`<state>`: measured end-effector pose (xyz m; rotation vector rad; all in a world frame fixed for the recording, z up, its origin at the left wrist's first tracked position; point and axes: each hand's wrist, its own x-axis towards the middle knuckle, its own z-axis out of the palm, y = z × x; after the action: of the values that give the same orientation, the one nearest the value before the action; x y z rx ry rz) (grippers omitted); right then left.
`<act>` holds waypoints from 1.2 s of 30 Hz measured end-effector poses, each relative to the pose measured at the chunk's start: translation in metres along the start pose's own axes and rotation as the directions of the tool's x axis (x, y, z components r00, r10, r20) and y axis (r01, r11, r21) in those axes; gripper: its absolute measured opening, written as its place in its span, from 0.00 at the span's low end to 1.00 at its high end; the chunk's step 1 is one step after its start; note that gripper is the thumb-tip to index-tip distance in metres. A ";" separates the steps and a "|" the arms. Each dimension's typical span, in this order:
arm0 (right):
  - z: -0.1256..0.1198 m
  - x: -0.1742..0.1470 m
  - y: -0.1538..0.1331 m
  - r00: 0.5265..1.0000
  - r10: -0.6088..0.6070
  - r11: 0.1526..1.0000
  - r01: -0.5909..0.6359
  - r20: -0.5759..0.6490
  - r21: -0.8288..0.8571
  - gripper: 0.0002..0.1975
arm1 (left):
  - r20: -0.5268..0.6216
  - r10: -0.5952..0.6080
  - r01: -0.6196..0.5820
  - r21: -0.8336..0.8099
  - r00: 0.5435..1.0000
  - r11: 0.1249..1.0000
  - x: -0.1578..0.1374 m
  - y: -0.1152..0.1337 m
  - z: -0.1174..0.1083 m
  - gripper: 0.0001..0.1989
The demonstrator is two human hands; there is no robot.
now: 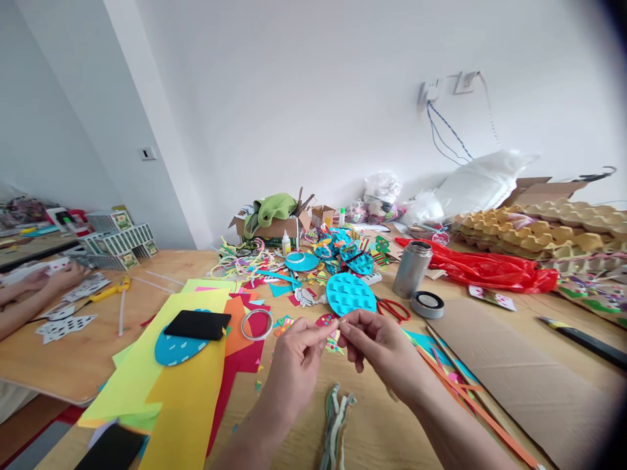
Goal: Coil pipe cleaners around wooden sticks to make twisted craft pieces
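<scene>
Pale wood-coloured table (pixel 382 437), heavily covered, set against a plain white wall (pixel 294 98). Left hand (pixel 300 356) and right hand (pixel 379 339) meet above the near middle of it, each with thumb and forefinger drawn into a pinch, tips touching; whatever lies between them is too small to make out. Just beyond the fingertips: a round turquoise disc (pixel 350 295) on the table, with red-handled scissors (pixel 392 302) at its right. Nearer the body, below the hands, a bundle of pale and green yarn (pixel 337 418). Left side: yellow paper (pixel 132 385) spread broadly, a black block (pixel 196 324) resting partly over a blue paper oval (pixel 171 352), a roll of tape (pixel 257 338) lying flat. Right side: metal bottle (pixel 412 269) upright and uncapped, a round lid (pixel 428 304) near it, then a cardboard sheet (pixel 519 378). Farther back, a red plastic bag (pixel 480 267) beside stacked egg trays (pixel 519 228); a green cloth (pixel 274 210) draped over an open box (pixel 279 230). On the wall, a socket (pixel 431 90) with cords plugged in, and a switch (pixel 147 154) to the left. At a neighbouring table, far left, another person's hands (pixel 68 274) work near playing cards (pixel 68 328) and a yellow glue gun (pixel 110 290).
</scene>
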<state>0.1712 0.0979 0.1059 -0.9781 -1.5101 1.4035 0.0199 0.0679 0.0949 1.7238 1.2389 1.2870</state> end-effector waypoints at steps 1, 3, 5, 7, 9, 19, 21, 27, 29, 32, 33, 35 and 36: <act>-0.001 0.000 0.000 1.000 -0.005 1.000 0.004 0.019 0.022 0.14 | 0.008 -0.013 0.013 -0.031 1.000 0.999 0.000 0.000 -0.001 0.15; -0.001 0.000 0.000 0.999 -0.014 0.999 0.012 0.037 0.046 0.14 | 0.041 -0.065 0.069 -0.109 0.997 0.992 0.001 -0.001 -0.003 0.16; -0.001 0.000 0.000 0.999 -0.025 0.999 0.023 0.042 0.040 0.15 | 0.085 -0.141 0.155 -0.191 0.986 0.969 0.002 -0.002 -0.005 0.16; 0.001 0.000 0.001 0.998 -0.033 0.999 0.032 0.048 0.020 0.15 | 0.115 -0.214 0.237 -0.255 0.970 0.938 0.002 -0.004 -0.006 0.16; 0.002 0.000 0.000 0.998 -0.036 0.999 0.036 0.050 0.001 0.15 | 0.132 -0.272 0.300 -0.307 0.953 0.903 0.002 -0.005 -0.006 0.16; 0.009 -0.007 -0.001 0.996 -0.042 0.997 0.047 0.080 -0.066 0.14 | 0.182 -0.421 0.447 -0.551 0.889 0.705 0.004 0.004 -0.008 0.13; 0.012 -0.009 -0.002 0.996 -0.043 0.995 0.050 0.079 -0.087 0.14 | 0.166 -0.443 0.455 -0.550 0.881 0.700 0.005 0.003 -0.007 0.14; 0.016 -0.012 -0.007 0.995 -0.064 0.988 0.074 0.078 -0.137 0.13 | 0.175 -0.441 0.458 -0.555 0.881 0.694 0.003 0.001 -0.007 0.14; 0.016 -0.013 -0.007 0.994 -0.077 0.987 0.087 0.074 -0.138 0.13 | 0.200 -0.427 0.461 -0.562 0.882 0.687 0.002 0.003 -0.009 0.14; 0.016 -0.013 -0.007 0.995 -0.084 0.987 0.091 0.063 -0.132 0.13 | 0.234 -0.411 0.467 -0.570 0.881 0.676 0.003 0.004 -0.010 0.14; 0.016 -0.014 -0.007 0.995 -0.080 0.987 0.087 0.056 -0.133 0.14 | 0.242 -0.410 0.470 -0.573 0.880 0.671 0.003 0.005 -0.010 0.14; 0.017 -0.014 -0.007 0.997 -0.069 0.988 0.075 0.047 -0.133 0.14 | 0.256 -0.411 0.479 -0.579 0.875 0.660 0.003 0.005 -0.011 0.14; 0.017 -0.015 -0.007 0.997 -0.065 0.989 0.070 0.044 -0.130 0.14 | 0.263 -0.412 0.484 -0.582 0.872 0.653 0.003 0.006 -0.011 0.15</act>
<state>0.1601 0.0776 0.1115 -0.9743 -1.6678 1.2958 0.0117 0.0687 0.1043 0.8994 0.9253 1.1045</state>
